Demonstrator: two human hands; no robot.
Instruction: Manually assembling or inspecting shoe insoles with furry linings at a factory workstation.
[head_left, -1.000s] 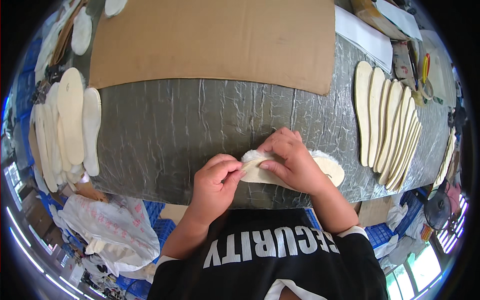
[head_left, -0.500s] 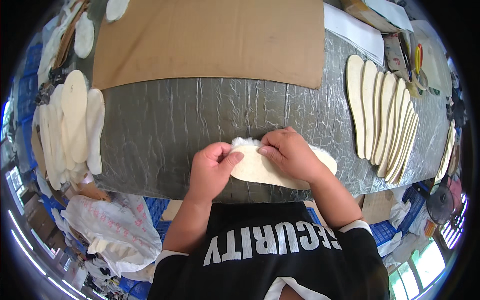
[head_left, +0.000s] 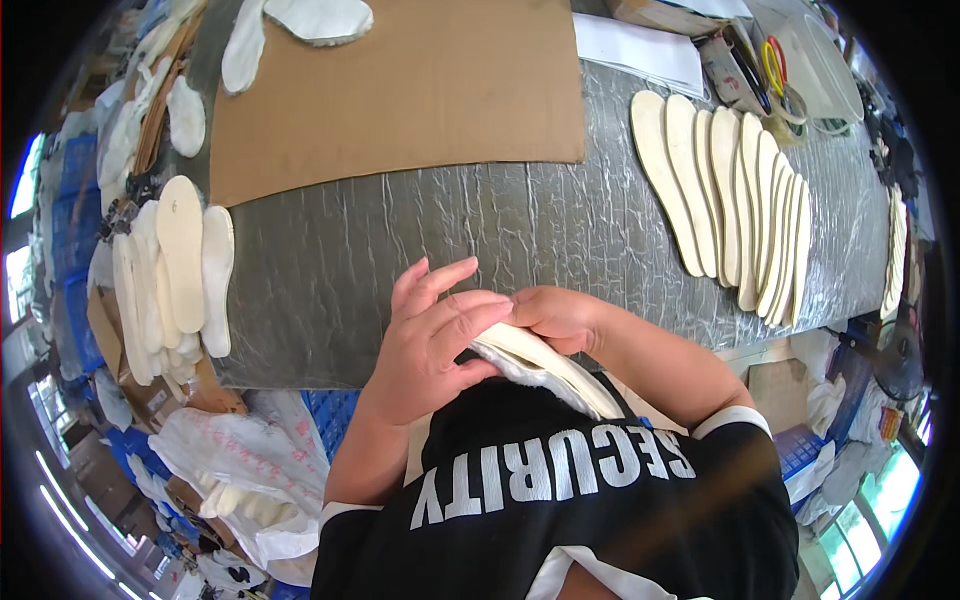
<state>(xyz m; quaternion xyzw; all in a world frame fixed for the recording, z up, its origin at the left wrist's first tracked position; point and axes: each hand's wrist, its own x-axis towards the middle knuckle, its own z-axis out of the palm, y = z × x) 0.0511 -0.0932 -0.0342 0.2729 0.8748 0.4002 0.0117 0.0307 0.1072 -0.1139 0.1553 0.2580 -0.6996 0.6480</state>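
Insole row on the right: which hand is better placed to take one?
Likely the right hand: it is nearer the row, while the left hand lies farther off, beyond the right. Both hands are at the held insole, so the right may need freeing first.

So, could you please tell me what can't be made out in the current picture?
In the head view:
Held insole: upper end hidden by the left hand and right hand.
Cardboard: far edge cut off by the picture's top edge.
Fan: blades too small and dark near the rim.
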